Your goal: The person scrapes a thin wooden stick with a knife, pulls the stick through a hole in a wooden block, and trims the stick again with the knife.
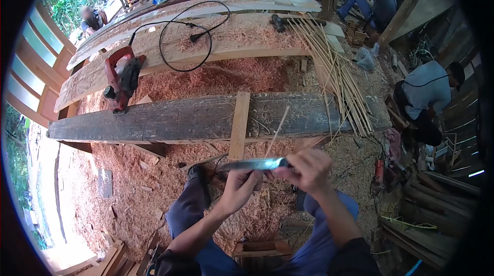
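My right hand (311, 169) is closed around the handle of a knife (257, 164). Its broad shiny blade points left, crossing just above the fingers of my left hand (241, 187). Those left fingers are pinched together on a thin pale strip (278, 129), which looks like split bamboo and slants up and away behind the blade. The blade and fingers hide the strip's gripped part. Beyond both hands lies a dark weathered plank (190, 116), with a short light board (240, 121) across it.
Many similar thin strips (337, 78) lie in a bundle at the right end of the planks. A red electric planer (122, 78) rests at the left, its black cable (160, 44) looped over a plank. Wood shavings (123, 183) cover the floor. A person (427, 90) crouches at the right.
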The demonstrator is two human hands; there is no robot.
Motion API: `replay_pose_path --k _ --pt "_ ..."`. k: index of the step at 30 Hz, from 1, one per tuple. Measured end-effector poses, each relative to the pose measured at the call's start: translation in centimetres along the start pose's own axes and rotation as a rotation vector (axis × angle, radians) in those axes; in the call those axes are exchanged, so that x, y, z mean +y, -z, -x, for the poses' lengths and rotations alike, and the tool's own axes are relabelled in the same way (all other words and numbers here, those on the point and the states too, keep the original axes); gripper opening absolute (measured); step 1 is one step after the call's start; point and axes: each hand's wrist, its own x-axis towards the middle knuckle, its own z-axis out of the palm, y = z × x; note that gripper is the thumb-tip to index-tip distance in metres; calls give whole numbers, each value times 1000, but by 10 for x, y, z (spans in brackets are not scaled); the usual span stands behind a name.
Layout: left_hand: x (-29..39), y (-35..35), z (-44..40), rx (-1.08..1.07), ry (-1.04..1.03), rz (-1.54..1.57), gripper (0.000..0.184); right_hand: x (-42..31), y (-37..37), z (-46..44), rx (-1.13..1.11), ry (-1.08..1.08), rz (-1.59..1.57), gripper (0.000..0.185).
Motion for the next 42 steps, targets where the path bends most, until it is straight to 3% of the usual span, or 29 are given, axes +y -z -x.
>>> replay_pose_path --k 2,5,9,22,24,27,30,31,34,36,39,42 --pt "12 -3 -2 54 84 -10 39 12 2 2 -15 -23 20 39" --pt "7 0 1 55 76 -10 29 19 -2 -4 206 -46 1 48" --pt "0 -1 1 53 25 -14 27 -3 -1 -1 -3 51 20 46" --pt "15 -5 -10 -36 139 88 28 8 7 -7 116 94 87 46" --pt "22 -16 -10 109 159 102 30 14 6 -4 136 19 174 45" --pt "20 -9 -3 9 120 109 33 48 25 -10 324 -160 157 49" --pt "18 -7 -4 47 120 120 30 18 10 -3 148 -57 44 51" --pt "10 7 -6 -88 149 115 28 10 4 -2 152 -64 41 51" --pt "8 -1 3 -1 140 72 27 -8 -4 0 23 25 -20 48" --pt "10 -1 0 16 94 -43 27 2 -2 -4 39 29 -19 49" --pt "24 -2 -1 70 108 -21 30 25 11 -7 151 -171 41 49" --pt "17 -2 1 41 100 -95 29 8 2 0 73 -52 3 49"
